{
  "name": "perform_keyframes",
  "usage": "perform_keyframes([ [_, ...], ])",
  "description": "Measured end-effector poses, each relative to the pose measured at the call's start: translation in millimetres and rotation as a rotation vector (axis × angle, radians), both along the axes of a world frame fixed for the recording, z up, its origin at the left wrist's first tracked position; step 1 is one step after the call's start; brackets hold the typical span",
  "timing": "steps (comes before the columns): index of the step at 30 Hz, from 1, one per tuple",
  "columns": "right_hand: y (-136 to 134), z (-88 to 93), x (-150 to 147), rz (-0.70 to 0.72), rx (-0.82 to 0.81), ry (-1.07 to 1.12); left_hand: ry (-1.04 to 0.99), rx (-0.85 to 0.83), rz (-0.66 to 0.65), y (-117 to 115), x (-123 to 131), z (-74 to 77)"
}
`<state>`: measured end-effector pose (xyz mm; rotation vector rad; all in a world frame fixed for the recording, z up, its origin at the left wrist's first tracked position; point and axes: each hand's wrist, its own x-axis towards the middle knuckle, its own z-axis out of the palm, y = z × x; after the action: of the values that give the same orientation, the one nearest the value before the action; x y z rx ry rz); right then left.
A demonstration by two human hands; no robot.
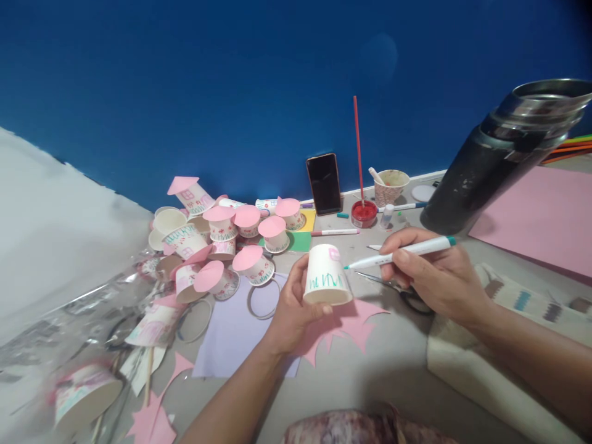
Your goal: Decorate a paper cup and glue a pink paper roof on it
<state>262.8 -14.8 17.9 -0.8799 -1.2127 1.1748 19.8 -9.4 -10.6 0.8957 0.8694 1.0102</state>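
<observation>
My left hand (290, 308) is closed round an upside-down white paper cup (326, 274) with green zigzag marks near its rim and a small pink patch on its side. My right hand (432, 271) pinches a white marker with a teal tip (401, 251). The tip sits right at the cup's right side. Both hands hover over the grey table (398, 364), above pink paper scraps (346, 327) and a lilac sheet (234, 330). Scissors (398, 288) lie under my right hand.
Several decorated cups with pink lids (247, 243) are heaped at the left. A phone (324, 183) leans on the blue wall, beside a red paint lid with a stick (364, 213) and a paper cup (391, 186). A dark steel flask (499, 154) and pink sheet (543, 216) lie right.
</observation>
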Motion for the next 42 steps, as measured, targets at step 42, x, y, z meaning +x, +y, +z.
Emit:
perform_keyframes([
  [42, -8.7, 12.6, -5.9, 0.087, -0.024, -0.117, -0.191, -0.165, -0.086, -3.8, 4.3, -0.8],
])
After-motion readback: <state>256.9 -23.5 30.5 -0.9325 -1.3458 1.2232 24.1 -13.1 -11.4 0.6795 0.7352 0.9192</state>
